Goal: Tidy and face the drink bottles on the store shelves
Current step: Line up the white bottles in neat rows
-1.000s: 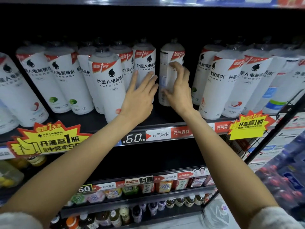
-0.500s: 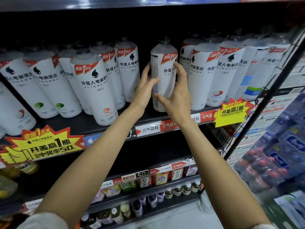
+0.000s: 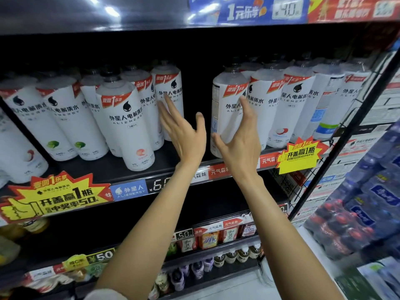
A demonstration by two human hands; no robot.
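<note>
White Alienergy drink bottles stand in rows on the black shelf (image 3: 121,169). One bottle (image 3: 227,118) stands near the shelf's front edge, its label turned partly right so the small-print panel shows at its left. My right hand (image 3: 240,141) is spread over its front, straight fingers against its right side and thumb at its lower left, not clamped. My left hand (image 3: 184,131) hangs open in the gap between that bottle and the white bottle (image 3: 171,92) to the left, touching neither.
A peach-marked bottle (image 3: 129,126) stands forward of its row at left. Yellow promo tags (image 3: 54,198) (image 3: 300,154) hang on the shelf edge. A lower shelf holds small bottles (image 3: 207,241). Wrapped packs of bottles (image 3: 363,217) are stacked on the right.
Both hands gripped the bottle half a second ago. My left hand has come off it and moved left, and my right hand has loosened. The view has tilted upward.
</note>
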